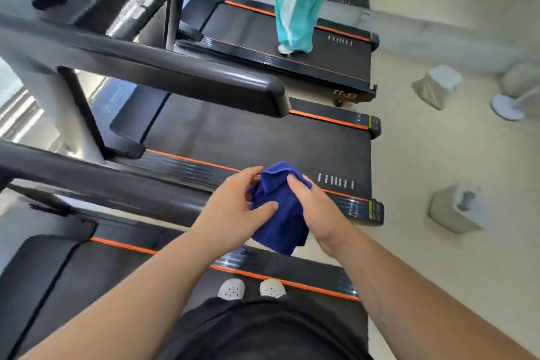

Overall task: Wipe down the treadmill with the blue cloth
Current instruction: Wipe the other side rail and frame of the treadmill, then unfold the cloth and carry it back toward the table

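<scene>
Fingers (250, 173) of left hand (230, 213) and right hand (317, 212) grip the bunched blue cloth (277, 219) between them, clear of the treadmill (292, 270), whose handrail (117, 187) runs leftward from beside the left hand.

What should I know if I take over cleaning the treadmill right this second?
Left hand: grips the blue cloth, thumb pressed on its front.
Right hand: grips the same cloth from the other side.
Cloth: bunched up in the air, touching no part of the treadmill you stand on.
Done: cloth is in hand; no wiped patch can be told.
Left: all the wiping, probably starting with the handrail, then the side rails.
</scene>
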